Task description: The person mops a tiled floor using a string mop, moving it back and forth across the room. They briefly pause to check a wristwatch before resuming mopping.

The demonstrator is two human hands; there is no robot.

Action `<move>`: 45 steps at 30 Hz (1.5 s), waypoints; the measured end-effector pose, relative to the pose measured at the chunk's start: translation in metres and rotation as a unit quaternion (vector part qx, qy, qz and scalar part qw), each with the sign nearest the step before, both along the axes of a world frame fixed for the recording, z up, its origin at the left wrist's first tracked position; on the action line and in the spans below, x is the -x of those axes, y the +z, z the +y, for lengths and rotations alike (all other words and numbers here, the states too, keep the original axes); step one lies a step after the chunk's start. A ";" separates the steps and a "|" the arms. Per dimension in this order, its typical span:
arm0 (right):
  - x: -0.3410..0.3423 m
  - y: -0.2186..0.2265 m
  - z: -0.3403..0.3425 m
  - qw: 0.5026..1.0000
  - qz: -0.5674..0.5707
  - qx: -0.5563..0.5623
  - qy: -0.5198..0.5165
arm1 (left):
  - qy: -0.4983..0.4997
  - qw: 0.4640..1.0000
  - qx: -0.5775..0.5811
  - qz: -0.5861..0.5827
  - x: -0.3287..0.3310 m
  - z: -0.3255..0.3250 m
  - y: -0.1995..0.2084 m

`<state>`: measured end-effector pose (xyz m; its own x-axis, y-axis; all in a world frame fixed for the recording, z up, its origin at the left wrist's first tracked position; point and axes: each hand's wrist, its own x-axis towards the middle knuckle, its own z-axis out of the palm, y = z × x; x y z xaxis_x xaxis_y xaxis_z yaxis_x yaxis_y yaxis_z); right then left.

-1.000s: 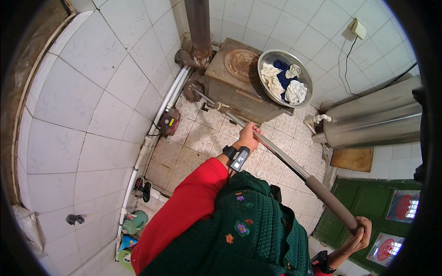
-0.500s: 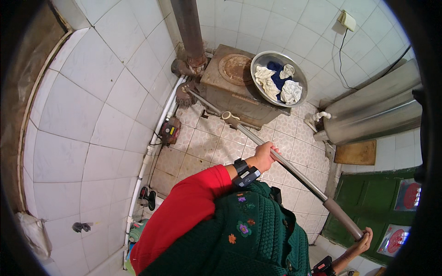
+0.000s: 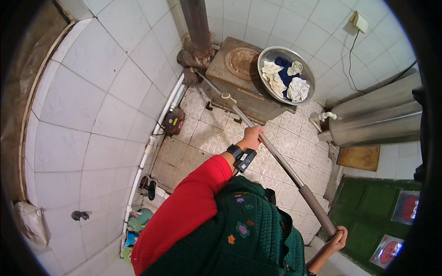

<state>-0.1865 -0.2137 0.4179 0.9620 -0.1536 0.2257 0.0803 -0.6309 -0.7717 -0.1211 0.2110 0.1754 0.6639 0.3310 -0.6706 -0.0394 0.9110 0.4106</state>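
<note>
A long mop [image 3: 287, 171] with a silver pole slants across the view from far left to near right. My left hand [image 3: 252, 137], at the end of a red sleeve with a black wrist device, is closed round the middle of the pole. My right hand [image 3: 338, 238] grips the grey-brown handle end, low at the right. The dark, shaggy mop head [image 3: 192, 77] sits in the far corner, between the wall pipes and the left side of the stove [image 3: 248, 94]; the stove and pipe parts crowd round it.
On the stove stands a metal basin [image 3: 309, 69] with white and dark blue cloths. A flue pipe [image 3: 197, 27] rises behind it. White pipes [image 3: 147, 158] and a dark red pump [image 3: 174, 122] line the left wall. A metal tank [image 3: 377, 115] and green door [image 3: 363, 207] are at right.
The mop head has gone farther into the corner beside the stove. Both hands have shifted with the pole, up and to the left. The view has moved slightly.
</note>
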 end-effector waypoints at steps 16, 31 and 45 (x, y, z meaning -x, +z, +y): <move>-0.102 0.008 -0.121 0.999 -0.009 -0.006 0.044 | -0.034 0.996 -0.022 0.080 0.018 -0.105 0.025; -0.144 -0.002 -0.181 1.000 -0.007 -0.006 0.014 | 0.004 0.998 0.038 0.044 -0.016 -0.168 -0.001; -0.153 0.015 -0.009 0.961 0.019 0.138 0.239 | 0.021 0.988 0.130 0.081 -0.056 -0.057 -0.098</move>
<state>-0.0339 -0.2225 0.4334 0.9165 0.3679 0.1574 0.3862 -0.7104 -0.5883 -0.0650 0.1542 0.0773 0.5307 0.1588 -0.8326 -0.0333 0.9854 0.1668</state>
